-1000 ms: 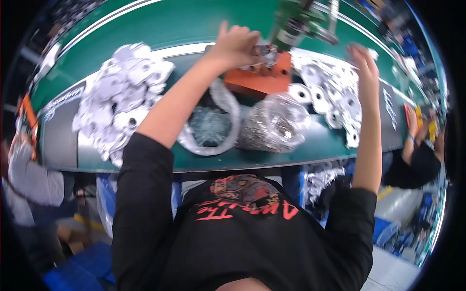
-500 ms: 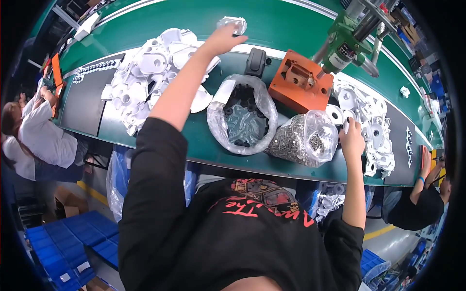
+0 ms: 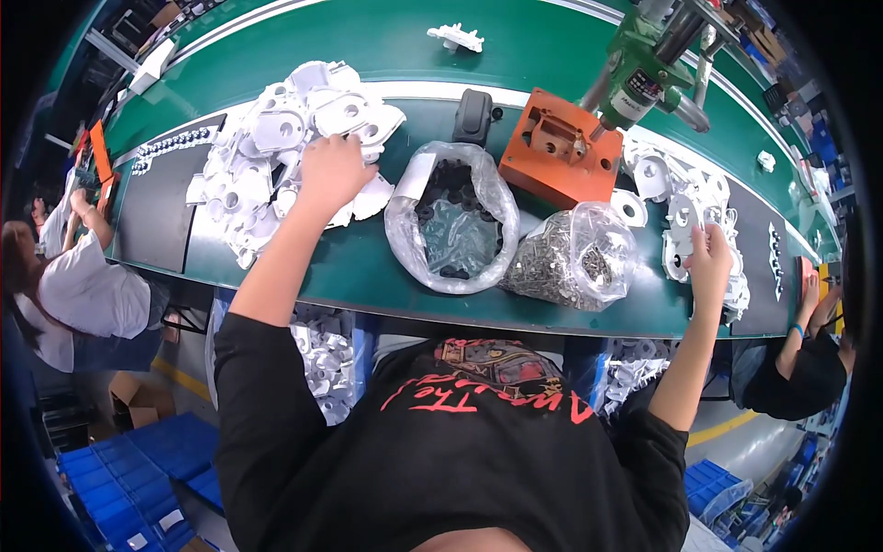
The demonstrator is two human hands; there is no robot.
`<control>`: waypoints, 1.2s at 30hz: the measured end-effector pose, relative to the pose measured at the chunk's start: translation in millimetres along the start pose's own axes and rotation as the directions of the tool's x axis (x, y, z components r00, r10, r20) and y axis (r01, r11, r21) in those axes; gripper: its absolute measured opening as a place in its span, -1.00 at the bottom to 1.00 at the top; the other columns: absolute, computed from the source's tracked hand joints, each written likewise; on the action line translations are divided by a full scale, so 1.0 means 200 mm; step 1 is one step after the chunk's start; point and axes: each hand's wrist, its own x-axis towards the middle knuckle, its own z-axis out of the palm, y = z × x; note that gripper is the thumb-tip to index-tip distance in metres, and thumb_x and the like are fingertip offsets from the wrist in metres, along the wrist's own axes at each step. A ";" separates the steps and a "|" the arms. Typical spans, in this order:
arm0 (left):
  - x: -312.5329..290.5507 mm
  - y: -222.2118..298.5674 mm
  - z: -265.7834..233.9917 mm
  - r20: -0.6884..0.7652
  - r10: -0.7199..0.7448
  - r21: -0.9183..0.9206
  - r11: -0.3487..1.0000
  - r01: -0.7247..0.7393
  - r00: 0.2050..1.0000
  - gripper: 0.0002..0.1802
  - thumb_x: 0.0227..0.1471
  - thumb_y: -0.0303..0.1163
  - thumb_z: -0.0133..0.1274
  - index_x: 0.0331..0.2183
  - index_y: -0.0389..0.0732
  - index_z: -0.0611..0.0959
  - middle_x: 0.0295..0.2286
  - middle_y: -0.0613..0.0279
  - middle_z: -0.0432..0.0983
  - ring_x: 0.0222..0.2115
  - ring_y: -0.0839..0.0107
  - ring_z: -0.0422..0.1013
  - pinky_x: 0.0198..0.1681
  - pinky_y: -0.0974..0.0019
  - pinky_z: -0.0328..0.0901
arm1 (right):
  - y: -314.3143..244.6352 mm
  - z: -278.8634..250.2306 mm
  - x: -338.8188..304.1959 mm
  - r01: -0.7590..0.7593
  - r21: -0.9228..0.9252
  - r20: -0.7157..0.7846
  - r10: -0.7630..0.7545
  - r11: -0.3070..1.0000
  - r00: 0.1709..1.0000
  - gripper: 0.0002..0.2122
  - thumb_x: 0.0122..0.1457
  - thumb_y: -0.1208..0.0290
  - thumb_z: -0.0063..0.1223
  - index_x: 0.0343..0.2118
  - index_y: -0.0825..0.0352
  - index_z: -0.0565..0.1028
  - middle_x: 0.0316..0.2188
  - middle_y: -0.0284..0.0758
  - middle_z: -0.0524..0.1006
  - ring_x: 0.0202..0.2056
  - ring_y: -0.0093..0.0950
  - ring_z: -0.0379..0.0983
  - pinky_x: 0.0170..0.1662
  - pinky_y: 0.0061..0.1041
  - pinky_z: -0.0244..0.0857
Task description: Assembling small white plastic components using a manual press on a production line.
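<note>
My left hand (image 3: 333, 173) is over the left heap of white plastic parts (image 3: 262, 175), its fingers bent round a white plastic part (image 3: 354, 112) at the heap's near right side; the fingertips are partly hidden. My right hand (image 3: 711, 256) is at the right heap of white plastic parts (image 3: 685, 198), with thumb and fingers pinched on a white plastic part (image 3: 682, 219). Between my hands are an open clear bag of black parts (image 3: 402, 244) and a clear bag of small metal screws (image 3: 561, 262). One white molded part (image 3: 455, 37) lies alone on the green belt.
An orange fixture block (image 3: 561, 152) sits under a green drill-like machine (image 3: 635, 87). Beside it stands a dark grey rounded case (image 3: 474, 117). A white ring (image 3: 629, 208) lies by the screw bag. Co-workers sit at both sides; blue crates (image 3: 129, 478) stand lower left.
My left hand has left the white part on the belt and come back to the left heap. My right hand has moved right, to the right heap. The lone belt part looks turned.
</note>
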 end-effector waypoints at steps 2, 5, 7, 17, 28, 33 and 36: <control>-0.03 -0.06 0.04 0.006 0.013 0.022 1.000 -0.013 1.000 -0.46 -0.17 0.00 0.12 -0.24 -0.23 0.57 -0.36 0.01 0.49 -0.23 0.11 0.41 -0.24 0.07 0.31 | -0.04 -0.08 -0.06 -0.210 0.525 0.167 0.142 0.825 0.976 -0.79 0.18 0.33 -0.05 -0.37 0.42 0.44 -0.59 -0.32 0.44 -0.68 -0.60 0.34 -0.65 -0.66 0.16; -0.06 -0.10 0.07 -0.021 0.109 0.035 0.993 -0.109 0.994 -0.51 -0.21 0.02 0.16 -0.34 -0.20 0.62 -0.40 0.09 0.49 -0.29 0.13 0.44 -0.31 0.13 0.34 | -0.14 -0.08 -0.17 -0.240 0.799 0.197 0.138 0.551 0.971 -0.84 0.21 0.37 -0.09 -0.29 0.38 0.39 -0.57 -0.32 0.46 -0.68 -0.59 0.35 -0.67 -0.71 0.14; -0.07 -0.11 0.04 0.018 0.169 -0.026 0.985 -0.169 0.985 -0.49 -0.20 0.03 0.15 -0.34 -0.22 0.63 -0.39 0.08 0.49 -0.30 0.12 0.44 -0.30 0.12 0.35 | -0.23 -0.06 -0.23 -0.252 0.894 0.214 0.142 0.369 0.967 -0.83 0.20 0.39 -0.09 -0.24 0.38 0.37 -0.55 -0.30 0.48 -0.68 -0.56 0.36 -0.68 -0.69 0.14; -0.09 0.06 -0.10 -0.105 0.024 -0.859 0.501 -0.103 0.994 -0.57 -0.07 -0.18 0.15 -0.25 -0.33 0.50 -0.53 0.11 0.46 -0.50 0.39 0.38 -0.40 0.34 0.28 | -0.68 0.08 -0.44 -0.633 0.774 0.589 -0.384 0.015 0.711 -0.66 0.19 0.50 -0.21 0.04 0.41 0.23 -0.26 -0.16 0.51 -0.48 -0.33 0.54 -0.61 -0.48 0.41; -0.37 0.47 -0.33 -0.342 0.405 -0.821 -0.568 -0.059 0.848 -0.51 0.05 -0.44 0.06 0.00 -0.33 0.32 -0.13 0.20 0.39 -0.08 0.45 0.33 0.00 0.35 0.20 | -0.82 0.21 -0.46 -0.753 0.657 0.654 -0.481 -0.019 0.583 -0.75 0.20 0.49 -0.17 -0.06 0.39 0.29 -0.30 -0.19 0.51 -0.50 -0.33 0.51 -0.55 -0.44 0.42; -0.38 0.50 -0.27 -0.406 0.385 -0.705 -0.709 -0.016 0.829 -0.44 0.04 -0.31 0.09 0.02 -0.34 0.31 -0.07 0.15 0.35 -0.05 0.40 0.31 0.03 0.30 0.18 | -0.85 0.19 -0.53 -0.551 0.813 0.571 -0.442 0.188 0.692 -0.75 0.21 0.46 -0.15 -0.06 0.34 0.20 -0.33 -0.26 0.49 -0.50 -0.48 0.48 -0.46 -0.55 0.39; -0.41 0.50 -0.28 -0.368 0.410 -0.747 -0.664 -0.003 0.835 -0.42 0.04 -0.27 0.10 0.02 -0.34 0.31 -0.08 0.15 0.35 -0.05 0.39 0.31 0.03 0.29 0.18 | -0.80 0.19 -0.52 -0.501 0.813 0.578 -0.510 0.296 0.637 -0.71 0.21 0.44 -0.13 -0.03 0.37 0.20 -0.34 -0.27 0.48 -0.52 -0.52 0.46 -0.46 -0.58 0.37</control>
